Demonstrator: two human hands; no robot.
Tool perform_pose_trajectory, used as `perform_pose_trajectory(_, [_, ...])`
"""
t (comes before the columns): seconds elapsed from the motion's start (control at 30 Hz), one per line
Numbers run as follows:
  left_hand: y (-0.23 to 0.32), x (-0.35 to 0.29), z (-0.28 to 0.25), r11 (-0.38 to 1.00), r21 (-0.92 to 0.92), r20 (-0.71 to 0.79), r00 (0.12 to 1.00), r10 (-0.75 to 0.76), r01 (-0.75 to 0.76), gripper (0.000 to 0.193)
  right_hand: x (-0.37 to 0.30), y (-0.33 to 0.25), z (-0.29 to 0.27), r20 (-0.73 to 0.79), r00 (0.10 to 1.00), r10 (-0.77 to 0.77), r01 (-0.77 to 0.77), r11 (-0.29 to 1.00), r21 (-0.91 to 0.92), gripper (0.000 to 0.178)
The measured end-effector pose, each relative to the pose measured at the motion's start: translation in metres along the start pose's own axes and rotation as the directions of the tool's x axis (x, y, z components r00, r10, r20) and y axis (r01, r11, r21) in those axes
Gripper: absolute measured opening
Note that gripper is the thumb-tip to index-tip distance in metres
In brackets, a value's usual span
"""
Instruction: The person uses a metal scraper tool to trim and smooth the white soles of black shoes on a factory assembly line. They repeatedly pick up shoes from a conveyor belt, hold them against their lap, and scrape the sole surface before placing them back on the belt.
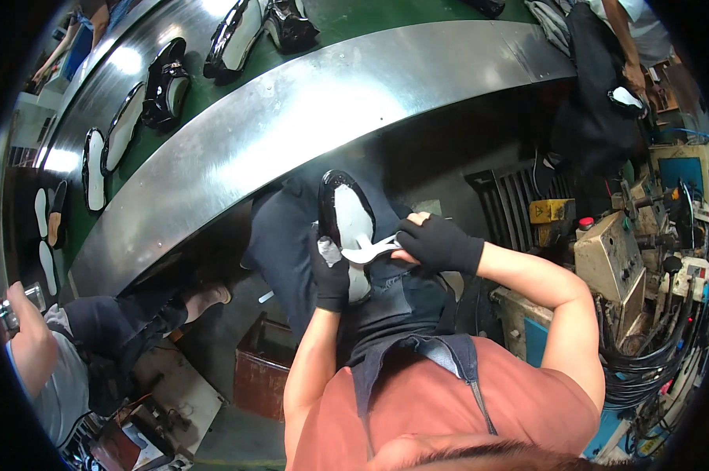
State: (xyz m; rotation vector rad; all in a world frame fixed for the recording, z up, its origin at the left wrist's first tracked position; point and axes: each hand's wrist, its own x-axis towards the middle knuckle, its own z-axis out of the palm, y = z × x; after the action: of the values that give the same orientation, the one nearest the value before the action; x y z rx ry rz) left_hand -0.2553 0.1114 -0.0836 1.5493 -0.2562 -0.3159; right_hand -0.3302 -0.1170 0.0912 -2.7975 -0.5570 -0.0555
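Note:
Over my lap, a glossy black shoe (324,206) is held with its pale grey-white underside (351,210) facing up. My left hand (330,271), in a black fingerless glove with grey wrapping on the thumb, is closed around the shoe's left side. My right hand (427,242), in a similar glove, pinches a white, curved, narrow piece (364,253). Its wider end lies across the shoe's underside near the middle. Whether it is a tool or a flexible strip, I cannot tell.
Ahead curves a conveyor with a metal rim (307,98) and green belt (370,17), carrying several black shoes (166,82). Machinery with a control box (610,255) and cables stands at right. A reddish-brown box (260,369) sits lower left. Other people work at left and far right.

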Motion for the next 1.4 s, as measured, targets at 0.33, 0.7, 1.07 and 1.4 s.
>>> perform_pose_trajectory(0.33, [0.076,0.014,0.008,0.893,0.441,0.081,0.995,0.055,-0.085,0.064,0.058,-0.097,-0.079,-0.020,0.945,-0.325,0.314,0.891,0.327,0.042])
perform_pose_trajectory(0.7, [0.122,0.001,-0.016,0.966,0.248,0.412,0.894,-0.174,0.074,0.105,0.043,-0.080,-0.050,0.036,0.992,-0.117,0.109,0.977,0.184,0.046])
perform_pose_trajectory(1.07, [0.087,0.010,-0.023,0.911,0.348,0.569,0.822,-0.016,-0.223,0.109,0.036,-0.048,-0.042,0.275,0.942,0.192,-0.233,0.964,0.125,0.042])
perform_pose_trajectory(1.4, [0.130,0.013,-0.013,0.965,0.261,0.363,0.925,-0.113,0.016,0.104,0.000,-0.003,-0.010,0.311,0.773,0.552,-0.622,0.565,0.542,0.056])
